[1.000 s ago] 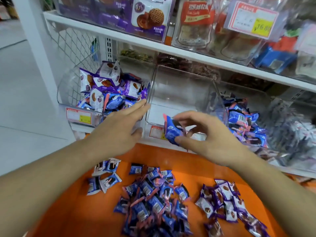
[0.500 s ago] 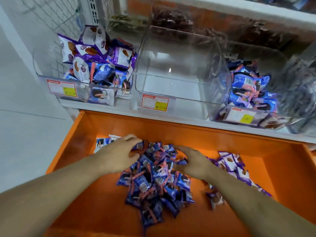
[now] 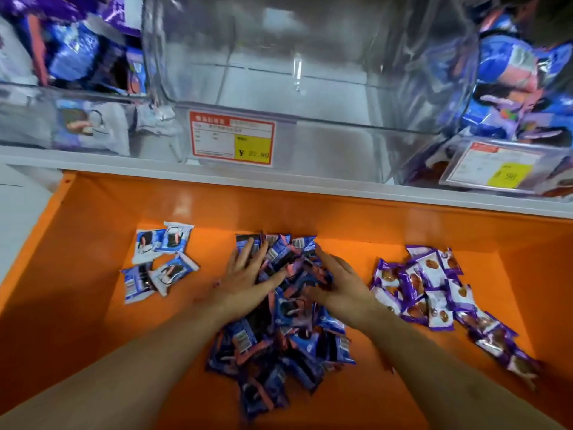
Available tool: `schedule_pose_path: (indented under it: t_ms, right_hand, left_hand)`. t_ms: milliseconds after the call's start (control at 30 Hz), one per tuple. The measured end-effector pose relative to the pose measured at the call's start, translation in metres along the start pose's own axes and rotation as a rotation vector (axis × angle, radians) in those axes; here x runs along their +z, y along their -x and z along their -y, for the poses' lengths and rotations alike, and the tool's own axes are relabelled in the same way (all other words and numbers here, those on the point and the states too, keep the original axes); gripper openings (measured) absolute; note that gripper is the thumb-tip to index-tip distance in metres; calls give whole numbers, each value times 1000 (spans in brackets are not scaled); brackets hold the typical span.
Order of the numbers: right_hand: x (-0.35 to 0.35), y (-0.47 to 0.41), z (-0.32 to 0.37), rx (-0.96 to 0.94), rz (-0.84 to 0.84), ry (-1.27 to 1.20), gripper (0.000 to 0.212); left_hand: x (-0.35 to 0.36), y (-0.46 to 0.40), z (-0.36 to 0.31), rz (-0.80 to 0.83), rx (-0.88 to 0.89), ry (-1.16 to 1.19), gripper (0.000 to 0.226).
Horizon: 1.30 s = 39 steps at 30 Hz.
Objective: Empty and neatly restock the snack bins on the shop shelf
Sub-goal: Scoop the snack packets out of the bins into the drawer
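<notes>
Left hand [image 3: 245,280] and right hand [image 3: 338,287], fingers spread flat, bracket the blue snack packets [image 3: 279,330] heaped on the orange ledge [image 3: 93,274]; scoop inward, then lift into the empty clear bin [image 3: 310,72].

The print on the red price label [image 3: 232,138] of the middle clear bin [image 3: 310,57] is too blurred to read. The left bin [image 3: 71,97] and the right bin [image 3: 511,88] are cut by the picture's edges, and their packets are smeared. The right hand [image 3: 342,287] hides part of the blue packet pile [image 3: 279,336], and its fingertips are buried there.
</notes>
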State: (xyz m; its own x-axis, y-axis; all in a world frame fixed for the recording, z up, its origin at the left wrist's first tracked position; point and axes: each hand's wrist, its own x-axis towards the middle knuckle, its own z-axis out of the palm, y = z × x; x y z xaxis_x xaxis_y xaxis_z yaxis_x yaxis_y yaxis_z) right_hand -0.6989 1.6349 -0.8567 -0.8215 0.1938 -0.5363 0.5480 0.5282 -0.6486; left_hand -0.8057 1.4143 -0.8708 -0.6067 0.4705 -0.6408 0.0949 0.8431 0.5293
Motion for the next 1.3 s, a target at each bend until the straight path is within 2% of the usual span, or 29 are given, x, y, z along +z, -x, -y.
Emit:
schedule_pose_path:
  t_ms: [200, 333, 500, 633, 767, 900, 1000, 1133, 1233, 1300]
  right_hand:
    - [-30, 20, 15, 32, 20, 4, 86]
    - [-66, 45, 40, 2, 30, 78, 83]
    - [-124, 96, 88, -43, 7, 251, 85]
    - [-162, 160, 124, -146, -38, 272, 71]
    - [-199, 214, 146, -320, -180, 172, 45]
    - [-231, 222, 141, -392, -450, -22, 32]
    - [-246, 200, 134, -378, -600, 31, 49]
    - [-277, 156, 139, -406, -676, 122, 84]
    - [-298, 124, 149, -292, -560, 234, 112]
    - [-305, 102, 151, -219, -472, 290, 122]
  left_hand:
    - [-6, 16, -10, -43, 10, -52, 87]
    - [-30, 49, -20, -96, 97, -59, 78]
    - [-59, 105, -58, -186, 286, -90, 67]
    - [-74, 154, -112, -261, 494, -85, 70]
    - [-87, 194, -182, -389, 721, -94, 53]
    - [-110, 201, -242, -597, 801, -117, 53]
    - [-132, 173, -274, -684, 792, -146, 58]
    - [-138, 130, -291, -626, 701, -214, 61]
    - [-130, 122, -291, -620, 695, -178, 58]
    - [-127, 123, -291, -630, 664, -169, 57]
